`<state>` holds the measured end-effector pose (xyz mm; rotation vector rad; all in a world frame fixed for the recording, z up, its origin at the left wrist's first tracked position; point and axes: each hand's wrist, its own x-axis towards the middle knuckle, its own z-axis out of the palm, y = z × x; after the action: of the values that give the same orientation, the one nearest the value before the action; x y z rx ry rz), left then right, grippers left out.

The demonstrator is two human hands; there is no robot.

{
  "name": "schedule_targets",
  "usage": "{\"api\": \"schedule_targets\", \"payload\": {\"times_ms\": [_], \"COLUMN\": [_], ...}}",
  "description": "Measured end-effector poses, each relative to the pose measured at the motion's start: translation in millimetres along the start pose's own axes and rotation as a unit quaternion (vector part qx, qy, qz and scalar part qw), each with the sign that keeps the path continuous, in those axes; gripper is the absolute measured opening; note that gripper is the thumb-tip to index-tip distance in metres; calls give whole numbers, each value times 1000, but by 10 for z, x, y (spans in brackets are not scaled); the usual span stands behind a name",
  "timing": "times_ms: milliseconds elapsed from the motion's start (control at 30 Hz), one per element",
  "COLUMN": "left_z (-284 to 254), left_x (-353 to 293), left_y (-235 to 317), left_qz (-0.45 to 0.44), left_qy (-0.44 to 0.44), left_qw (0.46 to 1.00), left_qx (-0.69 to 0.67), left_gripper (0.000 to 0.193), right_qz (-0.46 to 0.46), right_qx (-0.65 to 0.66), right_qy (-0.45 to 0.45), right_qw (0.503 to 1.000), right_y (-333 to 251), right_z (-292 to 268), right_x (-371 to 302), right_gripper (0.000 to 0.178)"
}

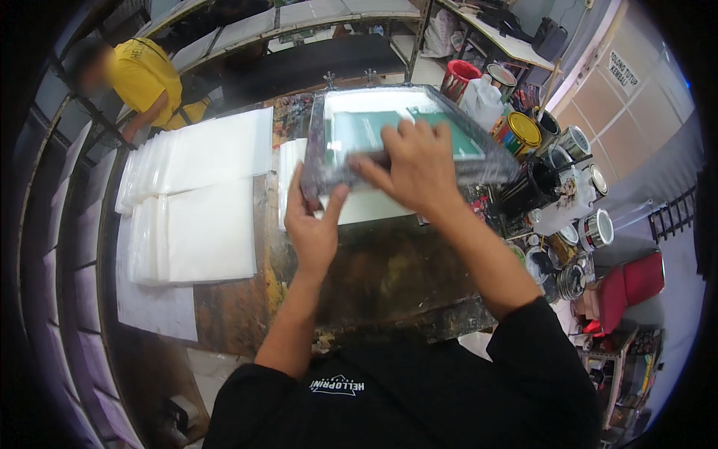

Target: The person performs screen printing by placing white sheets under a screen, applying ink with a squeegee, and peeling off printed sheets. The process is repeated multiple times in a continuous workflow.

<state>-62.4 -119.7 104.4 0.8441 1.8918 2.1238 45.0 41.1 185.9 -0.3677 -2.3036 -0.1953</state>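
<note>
A screen printing frame (318, 123) with a green and white mesh sits tilted over the worktable, its far edge at metal hinge clamps (370, 76). At its near left corner, my left hand (313, 228) grips the frame's edge, thumb on the near side. My right hand (420, 165) is over the mesh, fingers curled round a dark bar that looks like a squeegee (380, 159); motion blurs it and the hand hides most of it. Under the frame, white sheets (366, 209) show at the near and left sides.
Stacks of white sheets in clear sleeves (213, 228) lie on the left of the stained worktable (404, 273). Paint cans (522, 131), jugs (482, 101) and jars crowd the right edge. A red chair (632, 288) stands beyond. A person in yellow (146, 78) is at the far left, near racks.
</note>
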Motion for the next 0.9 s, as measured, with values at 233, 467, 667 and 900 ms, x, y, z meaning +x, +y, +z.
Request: {"api": "schedule_targets", "payload": {"times_ms": [233,467,667,900], "left_z": [-191,-216,-234,-117], "left_x": [-191,-620,-464,-514], "left_y": [-207,-855,-717,-657], "left_qz": [119,9,10,85], "left_qy": [-121,-192,-214,-176], "left_qw": [862,759,791,817], "left_qx": [477,621,573,543], "left_gripper": [99,107,113,115], "right_qz": [-13,59,31,48], "right_qx": [-3,48,33,37], "right_qy": [37,-76,-11,-59], "right_qw": [999,994,999,996], "right_y": [289,333,424,339], "right_z": [-26,-226,-71,-133], "right_x": [948,1433,1339,1293], "right_gripper": [70,86,79,78]}}
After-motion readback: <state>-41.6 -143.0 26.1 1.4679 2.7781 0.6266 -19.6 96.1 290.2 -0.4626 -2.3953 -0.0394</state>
